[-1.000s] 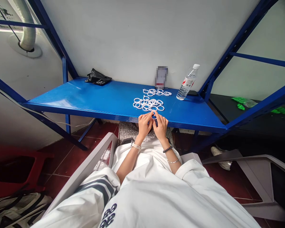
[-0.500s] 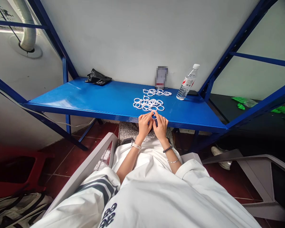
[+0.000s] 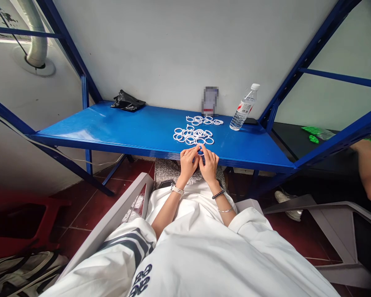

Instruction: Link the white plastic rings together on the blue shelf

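My left hand (image 3: pixel 188 163) and my right hand (image 3: pixel 209 165) meet at the front edge of the blue shelf (image 3: pixel 126 130). Both pinch one small white plastic ring (image 3: pixel 199 149) between their fingertips. Just beyond them lies a heap of several white rings (image 3: pixel 193 136), and a second, smaller group of white rings (image 3: pixel 204 120) sits farther back near the wall.
A clear water bottle (image 3: pixel 244 108) stands at the back right of the shelf, a crumpled black bag (image 3: pixel 127 101) at the back left. Blue frame posts rise on both sides. Another person's forearm (image 3: pixel 369 167) shows at the right edge, beside green parts (image 3: pixel 315 134) on a dark table.
My hands stay together on the ring, almost still. Another person's forearm has come into view at the right edge.
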Action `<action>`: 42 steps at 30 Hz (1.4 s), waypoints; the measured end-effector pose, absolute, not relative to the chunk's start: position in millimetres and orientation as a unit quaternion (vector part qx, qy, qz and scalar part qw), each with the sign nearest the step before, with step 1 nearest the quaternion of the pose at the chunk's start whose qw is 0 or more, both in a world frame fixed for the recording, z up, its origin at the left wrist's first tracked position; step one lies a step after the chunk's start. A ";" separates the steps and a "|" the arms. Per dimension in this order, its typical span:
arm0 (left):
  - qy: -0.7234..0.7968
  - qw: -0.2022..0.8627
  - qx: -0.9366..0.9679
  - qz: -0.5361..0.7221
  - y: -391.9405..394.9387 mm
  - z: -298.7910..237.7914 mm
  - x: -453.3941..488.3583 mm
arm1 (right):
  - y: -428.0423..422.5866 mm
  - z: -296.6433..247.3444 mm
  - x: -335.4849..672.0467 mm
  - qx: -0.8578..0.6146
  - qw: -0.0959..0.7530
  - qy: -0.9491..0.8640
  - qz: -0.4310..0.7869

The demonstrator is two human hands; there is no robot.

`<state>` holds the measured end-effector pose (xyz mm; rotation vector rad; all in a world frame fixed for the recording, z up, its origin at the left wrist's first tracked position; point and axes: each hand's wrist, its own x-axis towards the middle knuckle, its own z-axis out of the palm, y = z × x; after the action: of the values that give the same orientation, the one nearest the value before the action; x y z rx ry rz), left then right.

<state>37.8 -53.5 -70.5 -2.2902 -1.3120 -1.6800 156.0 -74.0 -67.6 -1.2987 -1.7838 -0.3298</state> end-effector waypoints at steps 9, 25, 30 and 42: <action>-0.413 0.003 -0.732 -0.542 -53.5 -70.7 36.9 | -73.9 -67.7 155.7 -0.520 0.447 -0.717 -0.123; -0.418 -0.005 -0.731 -0.539 -53.4 -70.5 37.0 | -74.7 -66.2 154.9 -0.529 0.435 -0.717 -0.127; -0.414 0.002 -0.731 -0.542 -53.1 -70.9 36.6 | -74.5 -66.8 155.3 -0.524 0.438 -0.719 -0.130; -0.423 0.000 -0.733 -0.533 -53.9 -69.9 37.2 | -74.8 -65.9 154.5 -0.526 0.442 -0.716 -0.123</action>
<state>37.2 -53.9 -69.9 -2.3012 -1.3299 -1.6735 154.5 -74.8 -65.9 -1.3055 -1.7777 -0.3048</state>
